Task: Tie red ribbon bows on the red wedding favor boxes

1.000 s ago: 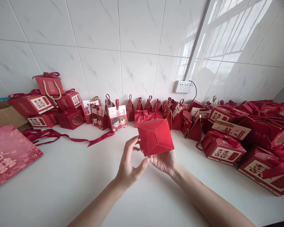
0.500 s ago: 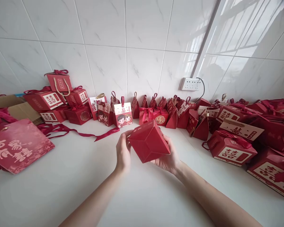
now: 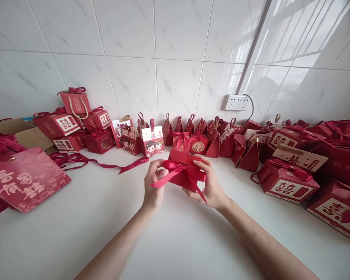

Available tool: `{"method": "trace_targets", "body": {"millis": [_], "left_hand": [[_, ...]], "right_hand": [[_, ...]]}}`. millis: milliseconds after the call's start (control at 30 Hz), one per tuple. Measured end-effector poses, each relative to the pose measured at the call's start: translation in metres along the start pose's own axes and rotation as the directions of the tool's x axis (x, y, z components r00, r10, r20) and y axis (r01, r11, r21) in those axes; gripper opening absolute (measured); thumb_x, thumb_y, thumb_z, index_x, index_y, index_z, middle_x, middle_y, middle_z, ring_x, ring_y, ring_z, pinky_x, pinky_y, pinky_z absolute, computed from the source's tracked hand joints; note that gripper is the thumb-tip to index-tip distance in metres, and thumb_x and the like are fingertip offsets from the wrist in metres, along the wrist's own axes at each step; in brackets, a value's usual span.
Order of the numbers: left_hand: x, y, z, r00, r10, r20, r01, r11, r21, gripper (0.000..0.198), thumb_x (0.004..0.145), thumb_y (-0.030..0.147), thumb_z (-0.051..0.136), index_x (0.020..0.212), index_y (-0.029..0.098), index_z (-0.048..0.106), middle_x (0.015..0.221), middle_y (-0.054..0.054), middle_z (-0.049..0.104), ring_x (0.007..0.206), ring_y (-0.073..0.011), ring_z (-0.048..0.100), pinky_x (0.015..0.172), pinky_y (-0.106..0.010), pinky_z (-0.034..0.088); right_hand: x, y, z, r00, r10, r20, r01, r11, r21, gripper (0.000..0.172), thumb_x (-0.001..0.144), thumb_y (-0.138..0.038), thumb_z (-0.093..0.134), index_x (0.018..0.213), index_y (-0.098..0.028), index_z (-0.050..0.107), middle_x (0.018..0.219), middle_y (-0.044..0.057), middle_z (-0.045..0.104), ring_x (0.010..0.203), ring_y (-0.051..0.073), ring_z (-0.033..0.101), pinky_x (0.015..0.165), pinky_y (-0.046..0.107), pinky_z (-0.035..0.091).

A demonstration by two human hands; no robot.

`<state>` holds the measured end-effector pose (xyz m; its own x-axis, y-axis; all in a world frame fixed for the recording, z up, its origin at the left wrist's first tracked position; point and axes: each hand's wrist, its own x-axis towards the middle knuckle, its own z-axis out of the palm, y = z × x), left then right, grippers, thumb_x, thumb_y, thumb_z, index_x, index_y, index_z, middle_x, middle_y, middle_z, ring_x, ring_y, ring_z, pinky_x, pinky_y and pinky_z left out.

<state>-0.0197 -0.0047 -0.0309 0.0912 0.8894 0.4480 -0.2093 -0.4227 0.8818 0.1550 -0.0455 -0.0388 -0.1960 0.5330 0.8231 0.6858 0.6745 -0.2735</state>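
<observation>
I hold a small red gift box (image 3: 183, 178) with a red ribbon bow on top, just above the white counter (image 3: 105, 233). My left hand (image 3: 153, 186) grips its left side, fingers curled by the ribbon's left loop. On the right side my right hand (image 3: 211, 186) is closed on the box, with fingertips near the bow. A ribbon tail hangs down in front of my right palm.
Many red gift boxes (image 3: 151, 140) line the tiled wall and fill the right side (image 3: 288, 181). A stack of bigger boxes (image 3: 72, 124) stands at the left, with a loose ribbon (image 3: 105, 165) and a red paper bag (image 3: 26, 182). A wall socket (image 3: 236, 102) is behind.
I have turned the box over: its plain folded bottom faced me before, now the ribboned top does. Both hands came lower and closer around it.
</observation>
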Motion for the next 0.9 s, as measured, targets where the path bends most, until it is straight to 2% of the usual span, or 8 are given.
{"method": "trace_targets", "body": {"millis": [67,233,400,500,600,667,767,900], "left_hand": [[0.000,0.001,0.000,1.000,0.005,0.022,-0.006,1.000,0.013,0.037,0.076,0.052,0.061,0.093,0.019,0.058,0.093,-0.005,0.063,0.086,-0.0206,0.060,0.076,-0.033,0.048],[0.007,-0.003,-0.004,0.996,-0.049,0.068,0.051,0.999,-0.016,0.044,0.078,0.059,0.052,0.092,0.017,0.058,0.095,-0.007,0.061,0.088,-0.0216,0.058,0.078,-0.035,0.046],[0.006,0.001,0.002,0.994,-0.110,0.029,0.108,0.992,0.069,0.034,0.072,0.050,0.062,0.070,0.017,0.055,0.094,-0.006,0.056,0.080,-0.0188,0.057,0.072,-0.032,0.048],[0.007,0.001,0.003,0.989,-0.120,0.081,0.117,0.992,0.045,0.033,0.070,0.049,0.063,0.067,0.017,0.054,0.097,-0.007,0.054,0.085,-0.0205,0.057,0.077,-0.036,0.049],[0.009,0.000,-0.001,0.976,-0.179,0.126,0.171,0.983,0.066,0.035,0.069,0.051,0.063,0.068,0.017,0.053,0.099,-0.008,0.053,0.080,-0.0199,0.056,0.074,-0.037,0.049],[0.007,0.002,-0.002,0.973,-0.169,0.156,0.157,0.984,0.088,0.035,0.065,0.048,0.068,0.073,0.017,0.054,0.100,-0.008,0.051,0.082,-0.0202,0.057,0.075,-0.037,0.049],[0.004,0.006,-0.001,0.976,-0.093,0.198,0.064,0.987,0.149,0.033,0.059,0.032,0.075,0.082,0.018,0.056,0.103,-0.007,0.049,0.093,-0.0212,0.056,0.085,-0.036,0.046],[0.006,0.007,-0.002,0.976,-0.081,0.204,0.049,0.986,0.158,0.021,0.069,0.030,0.069,0.083,0.019,0.058,0.106,-0.007,0.051,0.094,-0.0200,0.057,0.081,-0.032,0.047]], "right_hand": [[0.000,0.000,-0.001,1.000,0.007,0.012,-0.007,1.000,-0.007,0.076,0.072,-0.037,0.072,0.132,-0.027,0.027,0.130,0.018,0.034,0.126,0.036,0.039,0.096,0.057,0.043],[0.001,0.008,-0.003,0.999,-0.003,0.040,0.004,1.000,-0.031,0.076,0.073,-0.037,0.071,0.133,-0.026,0.026,0.133,0.020,0.033,0.129,0.036,0.037,0.095,0.055,0.045],[-0.005,0.016,-0.007,0.997,-0.035,0.065,0.039,0.997,-0.061,0.070,0.077,-0.038,0.067,0.135,-0.022,0.031,0.132,0.021,0.039,0.124,0.035,0.044,0.090,0.051,0.049],[-0.008,0.023,-0.007,0.998,-0.059,0.035,0.063,0.991,-0.122,0.065,0.080,-0.040,0.065,0.135,-0.023,0.035,0.130,0.019,0.043,0.117,0.033,0.051,0.082,0.046,0.054],[-0.008,0.027,-0.005,0.995,-0.087,0.043,0.091,0.990,-0.108,0.064,0.082,-0.040,0.062,0.137,-0.024,0.034,0.132,0.019,0.042,0.117,0.032,0.051,0.076,0.042,0.056],[-0.007,0.024,-0.006,0.994,-0.099,0.054,0.104,0.989,-0.100,0.066,0.081,-0.038,0.064,0.137,-0.023,0.033,0.133,0.020,0.042,0.120,0.034,0.049,0.080,0.045,0.055],[-0.005,0.020,-0.007,0.996,-0.066,0.056,0.071,0.994,-0.087,0.071,0.076,-0.038,0.069,0.134,-0.022,0.032,0.134,0.021,0.039,0.123,0.035,0.046,0.088,0.051,0.051],[-0.003,0.020,-0.007,0.995,-0.004,0.095,0.009,0.998,-0.054,0.074,0.074,-0.038,0.071,0.133,-0.023,0.030,0.137,0.022,0.034,0.128,0.037,0.041,0.093,0.055,0.048]]}}
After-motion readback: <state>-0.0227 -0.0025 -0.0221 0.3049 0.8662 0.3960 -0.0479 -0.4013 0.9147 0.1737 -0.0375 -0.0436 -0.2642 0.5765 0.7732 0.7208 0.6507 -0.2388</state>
